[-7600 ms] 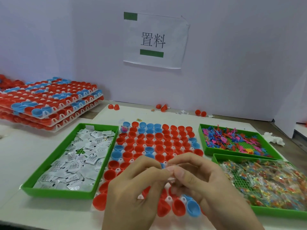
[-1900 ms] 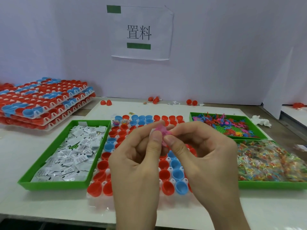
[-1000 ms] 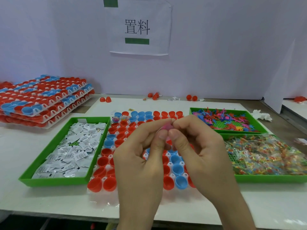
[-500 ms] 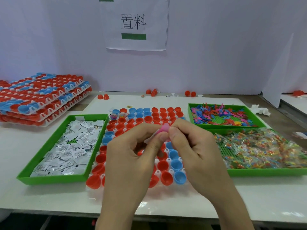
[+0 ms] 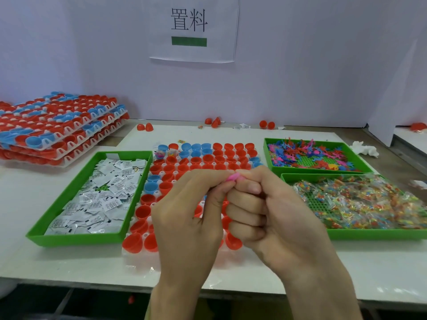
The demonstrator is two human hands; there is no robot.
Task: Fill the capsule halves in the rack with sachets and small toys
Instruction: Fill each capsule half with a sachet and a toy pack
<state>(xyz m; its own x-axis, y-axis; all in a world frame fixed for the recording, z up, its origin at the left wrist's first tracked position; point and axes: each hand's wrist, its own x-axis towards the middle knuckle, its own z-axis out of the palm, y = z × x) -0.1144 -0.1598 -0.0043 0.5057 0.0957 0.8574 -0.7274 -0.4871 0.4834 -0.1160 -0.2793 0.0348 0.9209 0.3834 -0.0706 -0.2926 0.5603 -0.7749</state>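
Head view: both hands meet in mid-air over the near half of the rack [image 5: 136, 256]. The left hand [image 5: 189, 215] and the right hand [image 5: 277, 215] have their fingers curled in. Thumb and forefinger tips of each pinch one pink toy [image 5: 233, 176] between them. Only a small pink nub shows above the fingertips, smooth and plastic-looking; its full shape is hidden.

The rack is pale, translucent plastic and sits in the middle of the white desk [image 5: 69, 264]. It holds rows of glossy round capsule halves [image 5: 131, 242], mouths up, mostly red with some blue. Two at the far left corner hold coloured bits.

Just left of the rack, a green tray [image 5: 74, 239] holds flat white sachets [image 5: 99, 199] with dark print, heaped loosely. To the right, a far green tray [image 5: 300, 140] holds spiky little toys [image 5: 307, 153] in pink, blue and red. A nearer green tray [image 5: 369, 234] holds crinkly clear packets [image 5: 358, 202] of coloured pieces.

At far left is a stack of racks [image 5: 57, 125] loaded with capsule halves. Loose red halves [image 5: 145, 127] lie at the back of the desk. A paper sign [image 5: 194, 28] hangs on the wall.
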